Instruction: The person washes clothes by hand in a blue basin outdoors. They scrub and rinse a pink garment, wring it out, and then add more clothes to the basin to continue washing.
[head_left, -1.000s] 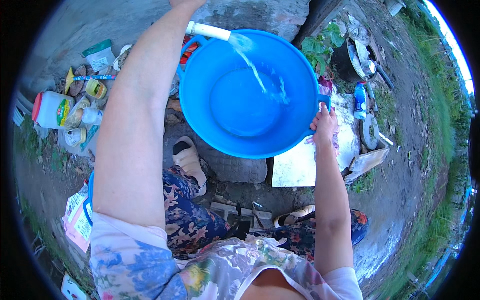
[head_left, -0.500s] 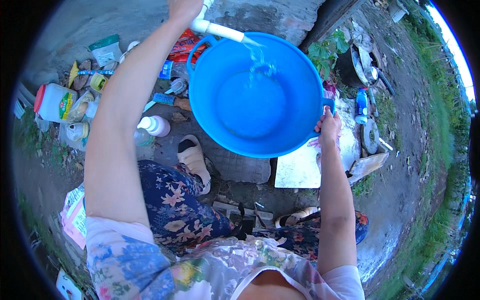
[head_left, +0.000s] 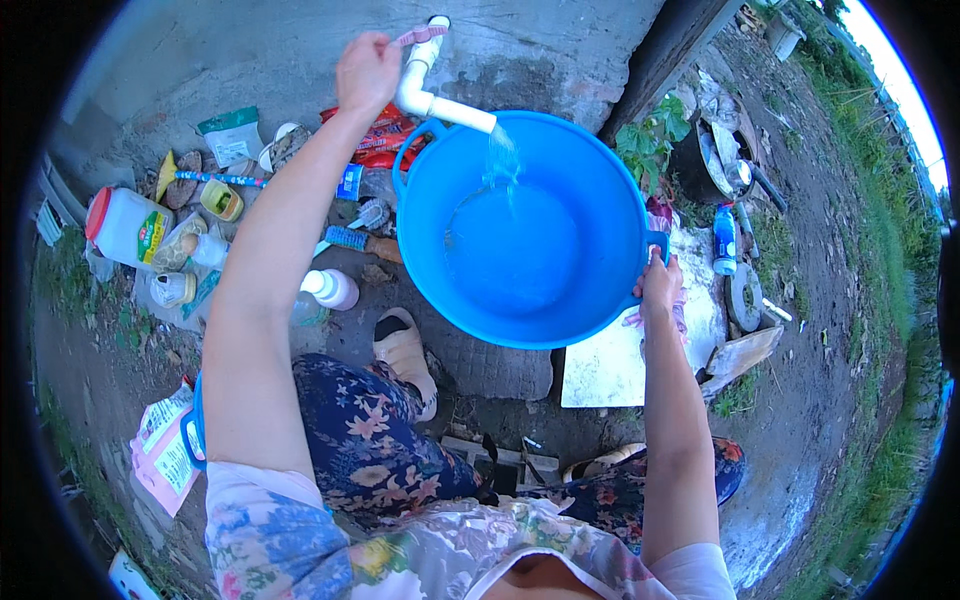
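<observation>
A large blue plastic tub (head_left: 540, 300) is held under a white pipe tap (head_left: 455, 110). Water (head_left: 503, 160) runs from the spout into it, and a shallow layer covers its bottom. My right hand (head_left: 659, 284) is closed round the tub's right-hand handle (head_left: 656, 242). At the wall, my left hand (head_left: 367, 72) has its fingers curled at the end of the tap's pink lever handle (head_left: 421, 36). The tub's left handle (head_left: 408, 155) is free, just below the pipe.
Left stand a red-lidded white jug (head_left: 127, 226), a pump bottle (head_left: 332, 289) and a blue scrub brush (head_left: 347, 238). Red packets (head_left: 385, 135) lie by the wall. Right are a white board (head_left: 600, 375), a blue bottle (head_left: 725, 240) and a dark bucket (head_left: 705, 160).
The whole view has shifted, so the tub and tap sit lower in the picture. My left hand and the pink lever now show fully. Water keeps running into the tub.
</observation>
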